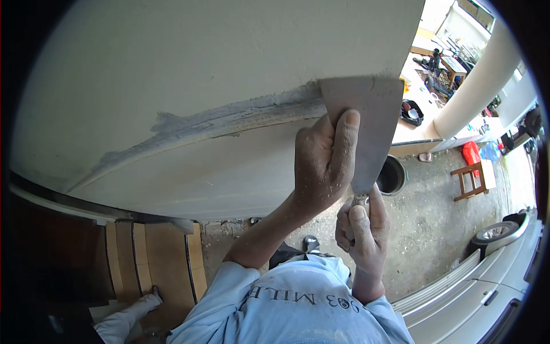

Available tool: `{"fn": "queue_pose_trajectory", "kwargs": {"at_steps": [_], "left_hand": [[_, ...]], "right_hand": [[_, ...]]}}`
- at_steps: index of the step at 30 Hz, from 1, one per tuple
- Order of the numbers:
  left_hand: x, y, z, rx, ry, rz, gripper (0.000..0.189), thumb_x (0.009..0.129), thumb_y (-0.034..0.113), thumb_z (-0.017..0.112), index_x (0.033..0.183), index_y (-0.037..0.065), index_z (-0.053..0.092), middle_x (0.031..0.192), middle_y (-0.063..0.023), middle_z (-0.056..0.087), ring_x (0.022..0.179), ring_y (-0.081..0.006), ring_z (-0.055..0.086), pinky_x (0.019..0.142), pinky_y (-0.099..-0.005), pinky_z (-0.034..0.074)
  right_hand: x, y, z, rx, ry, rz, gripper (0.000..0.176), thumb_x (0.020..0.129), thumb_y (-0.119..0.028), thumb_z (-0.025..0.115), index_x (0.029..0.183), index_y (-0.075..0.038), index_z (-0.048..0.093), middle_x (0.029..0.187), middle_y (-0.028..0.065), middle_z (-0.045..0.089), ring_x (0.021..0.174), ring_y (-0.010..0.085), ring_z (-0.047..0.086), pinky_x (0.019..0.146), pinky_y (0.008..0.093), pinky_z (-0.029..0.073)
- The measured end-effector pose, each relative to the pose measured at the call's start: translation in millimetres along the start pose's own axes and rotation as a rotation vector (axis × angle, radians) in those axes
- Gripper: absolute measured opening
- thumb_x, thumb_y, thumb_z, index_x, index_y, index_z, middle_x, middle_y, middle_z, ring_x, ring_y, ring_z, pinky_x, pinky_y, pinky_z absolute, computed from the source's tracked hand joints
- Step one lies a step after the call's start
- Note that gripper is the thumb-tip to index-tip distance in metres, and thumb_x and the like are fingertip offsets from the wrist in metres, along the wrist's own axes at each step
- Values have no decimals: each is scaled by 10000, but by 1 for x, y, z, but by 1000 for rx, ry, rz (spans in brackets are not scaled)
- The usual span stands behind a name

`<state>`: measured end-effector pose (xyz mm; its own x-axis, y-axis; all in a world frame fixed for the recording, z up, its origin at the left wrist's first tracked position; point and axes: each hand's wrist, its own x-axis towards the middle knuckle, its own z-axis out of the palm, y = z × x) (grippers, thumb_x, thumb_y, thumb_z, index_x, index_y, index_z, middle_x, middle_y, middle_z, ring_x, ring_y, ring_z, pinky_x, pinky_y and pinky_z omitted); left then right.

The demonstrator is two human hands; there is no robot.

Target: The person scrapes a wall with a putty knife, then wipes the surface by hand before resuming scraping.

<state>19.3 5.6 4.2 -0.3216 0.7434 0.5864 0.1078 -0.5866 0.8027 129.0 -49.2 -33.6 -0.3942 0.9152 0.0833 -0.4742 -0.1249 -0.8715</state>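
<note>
A wide metal putty knife (pixel 375 129) lies with its broad edge against the pale wall (pixel 229 51), at the right end of a long grey filler streak (pixel 229 117). Wrapped round its handle near the blade, my right hand (pixel 365 229) is closed and dusty. My left hand (pixel 327 152) is beside the blade's left side, its extended finger pressed on the blade face and its other fingers curled. Most of the handle is hidden by my right hand. The streak runs down to the lower left along a ridge in the wall.
Behind the knife stands a dark bucket (pixel 392 175). Farther right are a wooden stool (pixel 474 179), a round white column (pixel 478 80) and a silver car (pixel 487 286). Tiled steps (pixel 163 252) are at lower left, with another person's leg (pixel 129 315) there.
</note>
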Motion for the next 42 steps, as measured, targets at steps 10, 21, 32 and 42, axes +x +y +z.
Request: {"fn": "queue_pose_trajectory", "kwargs": {"at_steps": [10, 21, 32, 42], "left_hand": [[-3, 1, 7, 31, -13, -26, 263, 894, 208, 436, 724, 36, 541, 535, 94, 359, 482, 12, 263, 412, -166, 195], [2, -6, 11, 60, 5, 117, 266, 893, 191, 428, 700, 32, 520, 450, 59, 364, 402, 2, 305, 356, -183, 221], [5, -2, 16, 46, 16, 97, 284, 894, 210, 419, 703, 26, 520, 423, 38, 374, 375, -9, 319, 336, -194, 226], [4, -2, 18, -12, 12, 60, 291, 895, 217, 419, 699, 29, 525, 439, 54, 363, 401, -7, 311, 358, -194, 219]], "right_hand": [[1, -10, -2, -2, 24, -2, 457, 870, -94, 393, 1271, 56, 232, 596, -27, 392, 461, 6, 337, 400, 140, 280], [-3, -13, -11, 64, -15, 57, 485, 874, -93, 383, 1291, 52, 181, 598, -23, 388, 452, 6, 330, 396, 145, 282], [-4, -18, -9, 0, 10, 35, 481, 874, -89, 373, 1293, 50, 182, 588, -20, 392, 453, 10, 329, 400, 148, 280], [-4, -23, -10, -46, 23, 24, 476, 862, -85, 409, 1278, 59, 229, 590, -27, 412, 464, 9, 370, 410, 149, 314]]}}
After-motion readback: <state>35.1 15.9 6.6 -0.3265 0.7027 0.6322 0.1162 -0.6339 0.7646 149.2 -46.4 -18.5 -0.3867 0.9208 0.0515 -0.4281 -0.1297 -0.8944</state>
